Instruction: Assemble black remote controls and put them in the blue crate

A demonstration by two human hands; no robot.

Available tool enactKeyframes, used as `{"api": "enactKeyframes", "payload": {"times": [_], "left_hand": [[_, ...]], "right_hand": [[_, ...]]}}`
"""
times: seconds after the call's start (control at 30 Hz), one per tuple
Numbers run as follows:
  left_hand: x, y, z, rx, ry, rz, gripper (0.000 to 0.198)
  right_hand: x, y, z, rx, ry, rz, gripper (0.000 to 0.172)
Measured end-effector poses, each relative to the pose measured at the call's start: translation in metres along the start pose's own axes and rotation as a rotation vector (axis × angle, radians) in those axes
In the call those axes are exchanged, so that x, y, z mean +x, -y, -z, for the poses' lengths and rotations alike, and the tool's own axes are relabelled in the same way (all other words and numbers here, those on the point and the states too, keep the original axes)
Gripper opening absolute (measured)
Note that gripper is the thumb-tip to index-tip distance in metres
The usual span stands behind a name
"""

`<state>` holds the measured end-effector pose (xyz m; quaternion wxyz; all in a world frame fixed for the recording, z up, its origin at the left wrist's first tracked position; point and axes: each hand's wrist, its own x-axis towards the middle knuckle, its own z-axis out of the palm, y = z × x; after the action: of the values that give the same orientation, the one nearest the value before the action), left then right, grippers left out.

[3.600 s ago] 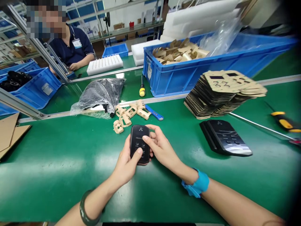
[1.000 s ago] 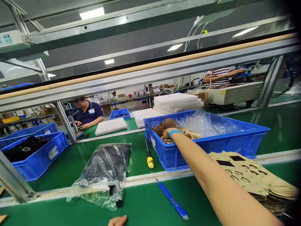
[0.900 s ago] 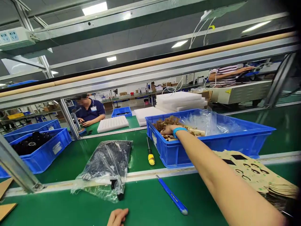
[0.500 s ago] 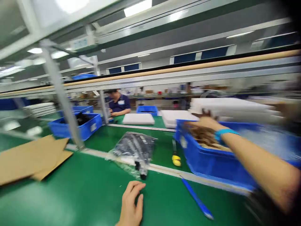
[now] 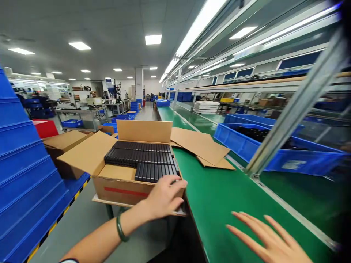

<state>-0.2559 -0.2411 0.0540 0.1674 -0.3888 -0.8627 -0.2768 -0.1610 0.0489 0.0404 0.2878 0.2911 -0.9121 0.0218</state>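
Note:
My left hand (image 5: 166, 195), a dark green bangle on its wrist, is at the near right corner of an open cardboard box (image 5: 123, 191). Its fingers are loosely curved, thumb apart, and nothing shows in them; whether they touch the box I cannot tell. Rows of flat black pieces (image 5: 142, 155) stand on edge inside the box, with bare cardboard at the front left. Over the green tabletop (image 5: 214, 199), at the lower right, my right hand (image 5: 270, 237) is spread open and holds nothing.
Flat cardboard sheets (image 5: 200, 144) lie on the bench beyond my hands. A blue bin (image 5: 290, 160) of black parts stands behind a slanted metal post (image 5: 296, 98). Tall stacked blue crates (image 5: 24, 175) line the left side, near another open carton (image 5: 65, 142).
The view has swung left from the bench to the cardboard box. My right hand has left the blue bin and is over the bench; my left hand has moved from the bench to the box.

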Motion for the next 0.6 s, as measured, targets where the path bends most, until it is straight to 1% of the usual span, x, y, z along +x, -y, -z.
{"api": "enactKeyframes", "payload": {"times": [0.07,0.1,0.17,0.23,0.3,0.37,0.47,0.6], "left_hand": [[-0.019,0.043,0.028,0.052,-0.055,0.191,0.058],[-0.028,0.062,0.038,0.072,-0.065,0.277,0.063],[-0.040,0.094,0.051,0.092,-0.034,0.409,0.073],[-0.042,0.115,0.058,0.094,0.043,0.489,0.079],[-0.035,0.126,0.058,0.092,0.122,0.533,0.081],[-0.024,0.129,0.055,0.098,0.180,0.571,0.085],[-0.008,0.126,0.048,0.130,0.241,0.651,0.095],[0.003,0.120,0.046,0.183,0.305,0.734,0.102]], "right_hand": [[0.025,0.022,-0.028,0.045,0.052,0.132,0.043],[0.043,0.032,-0.041,0.081,0.077,0.147,0.046],[0.085,0.048,-0.063,0.137,0.130,0.027,0.047],[0.127,0.057,-0.080,0.089,0.178,-0.193,0.047],[0.159,0.059,-0.092,-0.003,0.255,-0.422,0.051],[0.177,0.058,-0.103,-0.034,0.293,-0.526,0.056],[0.184,0.055,-0.118,-0.004,0.314,-0.557,0.055],[0.179,0.049,-0.125,0.059,0.354,-0.535,0.044]]}}
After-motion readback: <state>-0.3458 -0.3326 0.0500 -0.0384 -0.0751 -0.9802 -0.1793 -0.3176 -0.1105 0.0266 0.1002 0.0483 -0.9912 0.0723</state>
